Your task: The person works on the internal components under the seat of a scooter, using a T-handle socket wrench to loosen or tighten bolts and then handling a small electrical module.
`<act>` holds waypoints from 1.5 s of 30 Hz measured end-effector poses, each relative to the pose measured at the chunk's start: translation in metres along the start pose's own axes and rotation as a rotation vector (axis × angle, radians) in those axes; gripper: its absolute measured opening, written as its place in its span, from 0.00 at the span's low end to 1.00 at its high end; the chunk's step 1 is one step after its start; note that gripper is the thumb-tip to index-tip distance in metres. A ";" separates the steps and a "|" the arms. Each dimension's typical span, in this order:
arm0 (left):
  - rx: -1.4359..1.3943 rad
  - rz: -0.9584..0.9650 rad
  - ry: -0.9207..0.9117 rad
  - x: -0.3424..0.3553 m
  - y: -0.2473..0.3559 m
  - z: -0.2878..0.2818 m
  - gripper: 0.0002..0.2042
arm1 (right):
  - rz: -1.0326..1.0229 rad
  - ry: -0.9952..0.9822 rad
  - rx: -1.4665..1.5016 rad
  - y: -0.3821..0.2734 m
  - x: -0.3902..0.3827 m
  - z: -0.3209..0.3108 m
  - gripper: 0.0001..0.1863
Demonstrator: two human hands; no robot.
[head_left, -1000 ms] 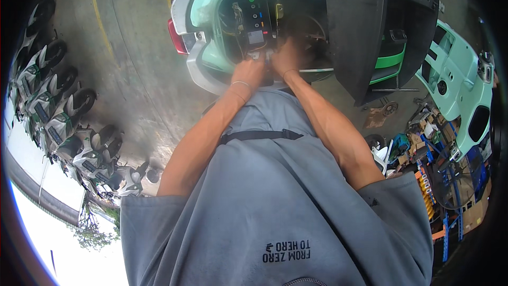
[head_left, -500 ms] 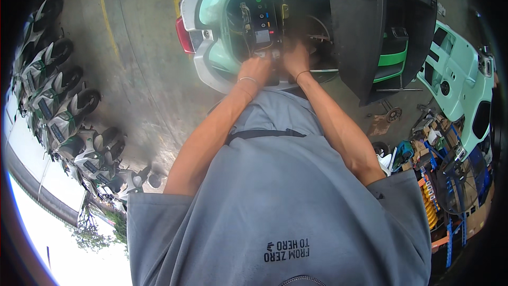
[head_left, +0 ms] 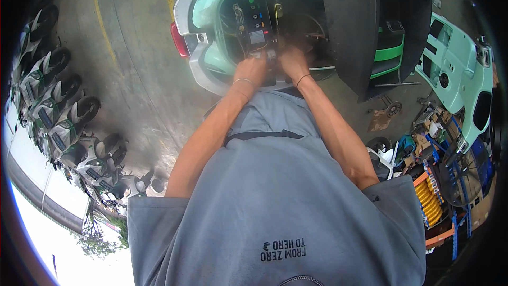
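Observation:
A mint-green scooter body (head_left: pixel 211 8) is in front of me, and its under-seat bay is uncovered. Inside sits a black battery-like unit (head_left: pixel 257 24) with coloured ports and a pale label. My left hand (head_left: pixel 252 70) is at the near end of this unit, fingers curled closed beside small white connector-like pieces (head_left: pixel 271 53). What it grips is too small to make out. Just to its right, my right hand (head_left: pixel 293 63) reaches into the dark bay with its fingers drawn together. A hazy blur covers its fingertips, and anything in them is hidden.
A black seat or bin part (head_left: pixel 365 37) with green trim stands raised right of the bay. A mint-green panel (head_left: pixel 450 69) is farther right, above crowded parts and a yellow coiled hose (head_left: pixel 427 201). Several parked scooters (head_left: pixel 69 122) line the left. A red tail light (head_left: pixel 179 39) juts out.
The view has shifted slightly, so the scooter sits a little farther left in it. Both hands stay in nearly the same place at the bay, with only small finger movement.

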State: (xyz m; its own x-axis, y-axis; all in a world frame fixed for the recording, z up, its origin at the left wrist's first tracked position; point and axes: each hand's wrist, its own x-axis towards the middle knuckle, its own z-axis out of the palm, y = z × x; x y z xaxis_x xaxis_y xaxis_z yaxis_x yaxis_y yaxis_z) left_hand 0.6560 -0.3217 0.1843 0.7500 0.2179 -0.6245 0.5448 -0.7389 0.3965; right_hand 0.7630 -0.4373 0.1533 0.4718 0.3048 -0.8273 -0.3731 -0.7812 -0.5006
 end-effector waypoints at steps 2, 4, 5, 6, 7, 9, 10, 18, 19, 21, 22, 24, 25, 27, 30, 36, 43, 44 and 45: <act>0.015 0.003 0.007 0.000 -0.001 0.002 0.20 | 0.057 0.011 0.033 -0.003 0.000 0.002 0.23; 0.017 0.010 -0.003 0.001 0.000 0.001 0.20 | 0.027 0.067 -0.019 0.006 0.005 0.008 0.23; 0.017 0.013 -0.008 0.002 0.000 0.000 0.20 | 0.012 0.094 -0.045 0.010 0.008 0.010 0.24; 0.017 0.012 0.000 0.001 0.000 0.000 0.20 | 0.003 0.083 -0.051 0.012 0.010 0.011 0.24; 0.017 0.012 0.007 0.001 0.000 0.000 0.20 | -0.005 0.073 -0.057 0.014 0.012 0.011 0.24; 0.019 0.008 0.003 0.001 0.000 0.000 0.20 | 0.017 0.086 -0.048 0.016 0.014 0.014 0.24; 0.021 0.004 -0.007 0.002 0.001 0.000 0.20 | 0.048 0.111 -0.032 0.016 0.015 0.016 0.24; 0.014 0.020 -0.003 0.001 -0.001 -0.002 0.22 | 0.038 -0.077 0.125 -0.014 -0.008 -0.008 0.21; 0.012 0.015 -0.008 0.000 0.000 -0.003 0.22 | 0.035 -0.068 0.081 -0.011 -0.005 -0.008 0.21; 0.010 -0.006 -0.033 0.000 0.001 -0.003 0.24 | 0.028 -0.051 -0.003 -0.008 -0.001 -0.007 0.22; 0.019 -0.006 -0.027 0.001 0.001 -0.002 0.24 | 0.025 -0.044 -0.042 -0.009 0.000 -0.006 0.22; 0.035 -0.006 -0.016 0.001 0.001 -0.001 0.25 | 0.027 -0.053 -0.062 -0.010 0.000 -0.007 0.23; 0.033 -0.009 -0.024 0.001 0.001 0.000 0.25 | 0.032 -0.069 -0.042 -0.010 0.000 -0.008 0.23; 0.030 -0.018 -0.038 0.002 -0.001 0.001 0.25 | 0.035 -0.099 -0.037 -0.015 -0.001 -0.012 0.23; 0.038 -0.022 -0.038 0.002 -0.001 0.003 0.24 | 0.019 -0.128 -0.067 -0.024 -0.005 -0.019 0.22; 0.031 0.004 -0.036 0.002 0.002 -0.001 0.19 | -0.015 -0.066 -0.093 -0.019 -0.006 -0.014 0.19; 0.033 0.008 0.009 0.004 0.001 0.002 0.20 | 0.002 -0.027 -0.216 -0.018 -0.004 -0.006 0.15; 0.037 0.005 0.008 0.004 0.001 0.004 0.20 | 0.000 -0.020 -0.217 -0.017 -0.003 -0.005 0.15; 0.038 0.000 0.000 0.004 0.002 0.005 0.21 | -0.004 0.001 -0.206 -0.016 -0.003 -0.004 0.15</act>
State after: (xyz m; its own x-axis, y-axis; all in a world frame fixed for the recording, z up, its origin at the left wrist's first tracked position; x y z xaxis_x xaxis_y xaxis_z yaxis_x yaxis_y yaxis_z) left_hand 0.6579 -0.3251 0.1794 0.7504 0.2178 -0.6241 0.5297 -0.7629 0.3707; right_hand 0.7706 -0.4275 0.1652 0.4735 0.3074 -0.8254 -0.2002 -0.8750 -0.4407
